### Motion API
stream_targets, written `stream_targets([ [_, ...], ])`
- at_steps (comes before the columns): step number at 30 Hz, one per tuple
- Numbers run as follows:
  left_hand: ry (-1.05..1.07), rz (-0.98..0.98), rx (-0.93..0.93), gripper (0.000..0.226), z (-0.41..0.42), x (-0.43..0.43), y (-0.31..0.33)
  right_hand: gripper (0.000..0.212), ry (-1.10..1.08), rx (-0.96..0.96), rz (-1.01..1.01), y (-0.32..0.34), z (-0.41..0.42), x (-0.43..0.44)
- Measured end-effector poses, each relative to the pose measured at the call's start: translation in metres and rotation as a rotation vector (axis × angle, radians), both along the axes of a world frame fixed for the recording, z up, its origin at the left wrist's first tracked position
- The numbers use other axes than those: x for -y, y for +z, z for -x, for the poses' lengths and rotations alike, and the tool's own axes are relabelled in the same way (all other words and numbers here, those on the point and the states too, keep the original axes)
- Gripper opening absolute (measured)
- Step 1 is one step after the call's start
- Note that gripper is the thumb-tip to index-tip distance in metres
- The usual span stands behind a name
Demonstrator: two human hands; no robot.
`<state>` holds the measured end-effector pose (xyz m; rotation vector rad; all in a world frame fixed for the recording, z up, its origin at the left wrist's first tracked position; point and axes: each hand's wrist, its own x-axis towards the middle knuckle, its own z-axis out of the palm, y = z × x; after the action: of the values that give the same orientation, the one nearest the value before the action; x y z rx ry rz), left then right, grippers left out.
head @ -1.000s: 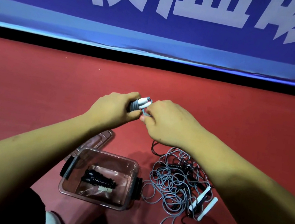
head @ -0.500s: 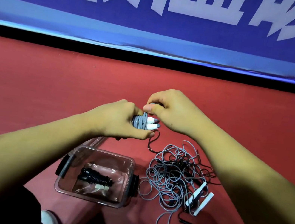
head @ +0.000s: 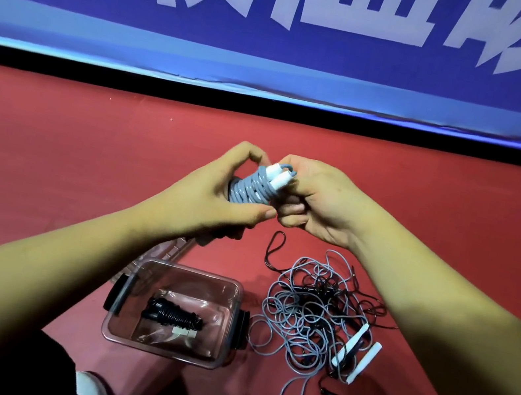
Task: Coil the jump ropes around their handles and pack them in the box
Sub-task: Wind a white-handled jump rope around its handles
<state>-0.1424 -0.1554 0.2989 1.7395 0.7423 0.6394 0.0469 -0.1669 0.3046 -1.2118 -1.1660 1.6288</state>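
While our left grip (head: 214, 196) curls round the coiled grey jump rope (head: 250, 188) held up beyond the clear box (head: 190, 270), our right grip (head: 317, 200), pinching its handle end, should tuck the tail tightly so nothing unwinds.

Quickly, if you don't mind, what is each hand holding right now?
Left hand: closed around the coiled grey jump rope.
Right hand: curled fingers pinching that bundle by its white handle tips.
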Motion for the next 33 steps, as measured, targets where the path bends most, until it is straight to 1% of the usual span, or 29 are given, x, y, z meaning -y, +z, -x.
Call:
stream_targets([
  [2, 0.031, 0.019, 0.061, 0.046, -0.003, -0.001, -0.001, 0.019, -0.009, -0.011, -0.03, 0.001, -0.002, 0.0],
  [4, 0.082, 0.043, 0.104, 0.042, -0.007, -0.004, -0.002, 0.018, -0.023, 0.059, -0.102, 0.001, -0.005, 0.0],
  [5, 0.103, 0.061, 0.116, 0.04, -0.008, -0.006, -0.002, 0.017, -0.028, 0.125, -0.149, 0.002, -0.007, 0.0],
  [6, 0.118, 0.075, 0.117, 0.038, -0.007, -0.008, -0.001, 0.016, -0.03, 0.22, -0.207, 0.003, -0.008, 0.0],
  [7, 0.125, 0.084, 0.109, 0.037, -0.007, -0.01, -0.001, 0.016, -0.03, 0.357, -0.282, 0.005, -0.01, 0.001],
  [9, 0.132, 0.105, 0.078, 0.035, -0.007, -0.011, 0.0, 0.016, -0.01, 0.715, -0.462, 0.006, -0.014, 0.004],
  [11, 0.143, 0.141, 0.039, 0.034, -0.009, -0.011, -0.002, 0.016, 0.022, 0.992, -0.593, 0.004, -0.016, 0.006],
  [14, 0.134, 0.208, 0.001, 0.031, -0.013, -0.012, -0.006, 0.015, 0.051, 1.208, -0.664, 0.0, -0.016, 0.009],
  [18, 0.111, 0.315, -0.007, 0.03, -0.016, -0.015, -0.007, 0.024, 0.042, 1.462, -0.733, 0.002, -0.009, 0.014],
  [21, 0.112, 0.312, -0.023, 0.029, -0.017, -0.014, -0.008, 0.025, 0.068, 1.526, -0.807, 0.006, -0.006, 0.017],
  [23, 0.098, 0.263, -0.073, 0.028, -0.015, -0.014, -0.007, 0.026, 0.082, 1.512, -0.81, 0.007, -0.008, 0.018],
  [25, 0.062, 0.227, -0.133, 0.027, -0.009, -0.017, -0.006, 0.027, 0.12, 1.464, -0.841, 0.008, -0.011, 0.019],
  [28, -0.006, 0.272, -0.192, 0.029, -0.001, -0.02, -0.008, 0.028, 0.155, 1.383, -0.962, 0.01, -0.014, 0.02],
  [30, -0.046, 0.268, -0.24, 0.03, 0.002, -0.02, -0.01, 0.028, 0.234, 1.349, -0.963, 0.01, -0.011, 0.02],
  [32, -0.075, 0.197, -0.316, 0.025, 0.003, -0.02, -0.01, 0.03, 0.307, 1.282, -0.926, 0.007, -0.006, 0.019],
  [33, -0.086, 0.139, -0.363, 0.02, 0.003, -0.02, -0.01, 0.032, 0.308, 1.259, -0.902, 0.006, -0.004, 0.018],
])
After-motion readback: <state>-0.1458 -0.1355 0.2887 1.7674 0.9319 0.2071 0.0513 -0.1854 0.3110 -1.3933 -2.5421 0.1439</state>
